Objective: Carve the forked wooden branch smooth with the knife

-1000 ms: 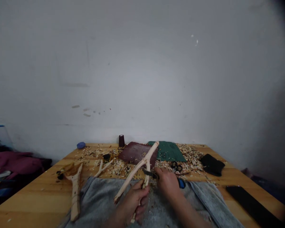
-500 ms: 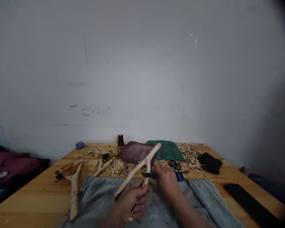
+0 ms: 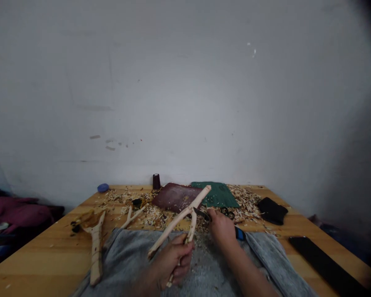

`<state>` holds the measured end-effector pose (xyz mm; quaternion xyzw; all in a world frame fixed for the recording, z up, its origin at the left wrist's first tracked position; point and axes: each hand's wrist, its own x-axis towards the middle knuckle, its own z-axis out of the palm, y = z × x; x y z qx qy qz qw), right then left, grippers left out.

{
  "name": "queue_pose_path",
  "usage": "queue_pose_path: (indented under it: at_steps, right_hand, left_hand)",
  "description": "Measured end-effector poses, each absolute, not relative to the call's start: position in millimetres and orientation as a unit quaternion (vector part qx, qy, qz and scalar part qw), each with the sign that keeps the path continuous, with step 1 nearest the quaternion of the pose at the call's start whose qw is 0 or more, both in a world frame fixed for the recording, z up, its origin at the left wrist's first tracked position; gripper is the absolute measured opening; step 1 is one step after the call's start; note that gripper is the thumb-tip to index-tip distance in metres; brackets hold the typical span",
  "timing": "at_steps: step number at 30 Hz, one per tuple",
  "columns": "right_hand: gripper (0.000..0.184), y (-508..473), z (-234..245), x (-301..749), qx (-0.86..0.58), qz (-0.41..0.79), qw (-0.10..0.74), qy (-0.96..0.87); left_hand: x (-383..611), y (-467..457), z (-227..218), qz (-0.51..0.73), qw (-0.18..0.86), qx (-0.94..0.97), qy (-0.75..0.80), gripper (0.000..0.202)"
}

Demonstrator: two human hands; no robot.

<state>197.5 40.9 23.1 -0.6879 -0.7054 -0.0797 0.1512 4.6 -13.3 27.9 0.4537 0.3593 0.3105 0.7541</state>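
Observation:
My left hand (image 3: 173, 260) is closed round the short arm of a pale, peeled forked branch (image 3: 181, 217), which slants up and away towards the back of the table. My right hand (image 3: 221, 229) grips a knife with a blue handle (image 3: 239, 234). Its dark blade (image 3: 201, 213) lies against the branch just past the fork. Both hands work above a grey cloth (image 3: 130, 260) speckled with wood shavings.
On the wooden table (image 3: 37, 255) lie a larger carved forked stick (image 3: 95, 243), a small forked twig (image 3: 132, 215), dark red (image 3: 173, 197) and green (image 3: 218, 194) mats, scissors (image 3: 227, 212), a black pouch (image 3: 272, 210), a black strip (image 3: 323, 260), a spool (image 3: 156, 181) and many shavings.
My right hand has pushed the knife blade up along the branch, away from me. The left hand and the branch have barely shifted.

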Motion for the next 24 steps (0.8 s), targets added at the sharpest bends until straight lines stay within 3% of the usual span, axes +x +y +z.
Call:
queue_pose_path:
  at_steps: [11,16,24]
  right_hand:
    - [0.028,33.7,19.9,179.6,-0.639,-0.09,0.128,-0.753]
    - [0.029,40.8,20.0,195.7,-0.677,-0.106,0.119,-0.718]
    - [0.024,25.0,14.1,162.5,-0.587,-0.077,0.116,-0.798]
  left_hand:
    - [9.0,-5.0,13.4,0.346,0.632,0.523,0.456,0.037]
    - [10.7,-3.2,8.3,0.332,0.624,0.538,0.459,0.031]
    - [8.6,8.3,0.4,0.38,0.579,0.507,0.512,0.032]
